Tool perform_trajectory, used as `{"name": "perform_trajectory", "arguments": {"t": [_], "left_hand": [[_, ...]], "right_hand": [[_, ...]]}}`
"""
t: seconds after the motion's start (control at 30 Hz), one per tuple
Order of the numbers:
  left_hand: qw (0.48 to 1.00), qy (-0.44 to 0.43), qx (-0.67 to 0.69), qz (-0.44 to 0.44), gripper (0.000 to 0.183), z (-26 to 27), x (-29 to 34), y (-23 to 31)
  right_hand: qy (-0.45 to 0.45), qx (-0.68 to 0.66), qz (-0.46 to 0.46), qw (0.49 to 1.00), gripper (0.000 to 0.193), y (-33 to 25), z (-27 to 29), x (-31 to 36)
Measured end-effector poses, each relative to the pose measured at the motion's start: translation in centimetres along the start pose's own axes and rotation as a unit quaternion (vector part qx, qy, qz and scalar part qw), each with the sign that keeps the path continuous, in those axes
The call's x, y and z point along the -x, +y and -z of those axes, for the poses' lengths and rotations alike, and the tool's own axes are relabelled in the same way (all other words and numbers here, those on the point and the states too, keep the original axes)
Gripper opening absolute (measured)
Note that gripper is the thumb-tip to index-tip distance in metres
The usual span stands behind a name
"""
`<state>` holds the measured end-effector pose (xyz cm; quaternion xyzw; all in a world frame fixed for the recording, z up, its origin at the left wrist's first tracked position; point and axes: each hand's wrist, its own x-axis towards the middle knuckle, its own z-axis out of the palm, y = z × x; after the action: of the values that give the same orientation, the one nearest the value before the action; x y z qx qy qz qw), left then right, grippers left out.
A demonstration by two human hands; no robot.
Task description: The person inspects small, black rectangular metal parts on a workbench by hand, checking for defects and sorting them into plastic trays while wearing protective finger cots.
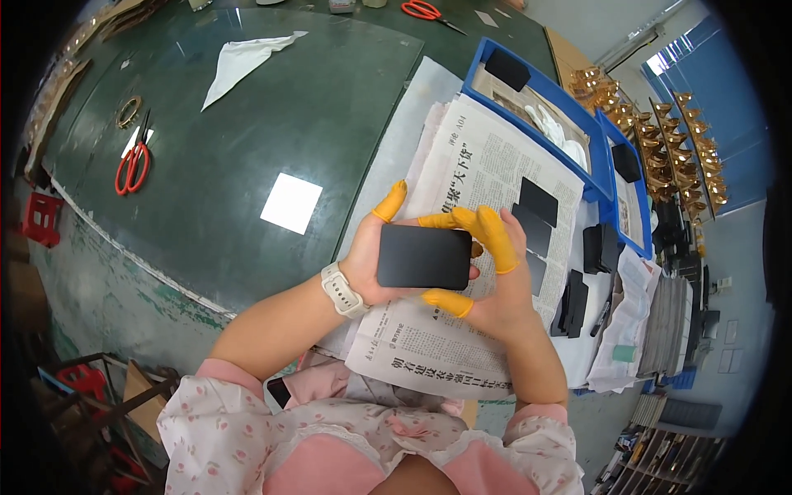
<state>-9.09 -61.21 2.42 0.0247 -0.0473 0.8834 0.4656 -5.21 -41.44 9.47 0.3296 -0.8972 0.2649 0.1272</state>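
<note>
A black plate [425, 257] is held above the newspaper [429, 338], borne from beneath by the half-open left hand [360, 257], while the right hand [500, 290] is loosely curved about its right end, thumb and fingers well parted, contact there not being determinable. The step in hand is judged to be a check or adjustment of the plate, and a secure edge hold would be called for before support is shifted. Farther off, other plates [539, 202] and a blue tray [601, 183] are noted.
</note>
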Motion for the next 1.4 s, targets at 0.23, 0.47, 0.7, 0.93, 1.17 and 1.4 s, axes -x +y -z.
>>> {"name": "perform_trajectory", "arguments": {"t": [0.23,0.47,0.7,0.93,1.17,1.4], "left_hand": [[0.999,-0.01,0.029,0.01,0.097,-0.1,0.1,0.0],[1.0,0.015,0.024,-0.008,0.094,-0.6,0.3,-0.2],[0.999,-0.023,0.04,0.016,0.091,-0.4,0.2,-0.2],[0.999,-0.007,0.034,-0.002,0.093,-0.3,0.2,0.0],[0.999,0.002,0.026,-0.029,0.094,0.0,0.3,0.1],[0.997,-0.008,0.068,-0.024,0.092,-0.1,0.1,-0.2]], "right_hand": [[0.03,-0.028,-0.001,0.999,0.113,0.6,0.4,0.2],[-0.041,-0.014,0.02,0.999,0.109,0.6,0.6,-0.2],[-0.047,0.073,0.006,0.996,0.081,0.3,1.0,-0.7],[0.014,0.029,0.028,0.999,0.09,1.3,0.7,0.1],[0.058,-0.068,-0.018,0.996,0.099,1.7,0.3,1.0],[-0.018,-0.003,0.046,0.999,0.117,0.9,0.5,-1.0]]}}
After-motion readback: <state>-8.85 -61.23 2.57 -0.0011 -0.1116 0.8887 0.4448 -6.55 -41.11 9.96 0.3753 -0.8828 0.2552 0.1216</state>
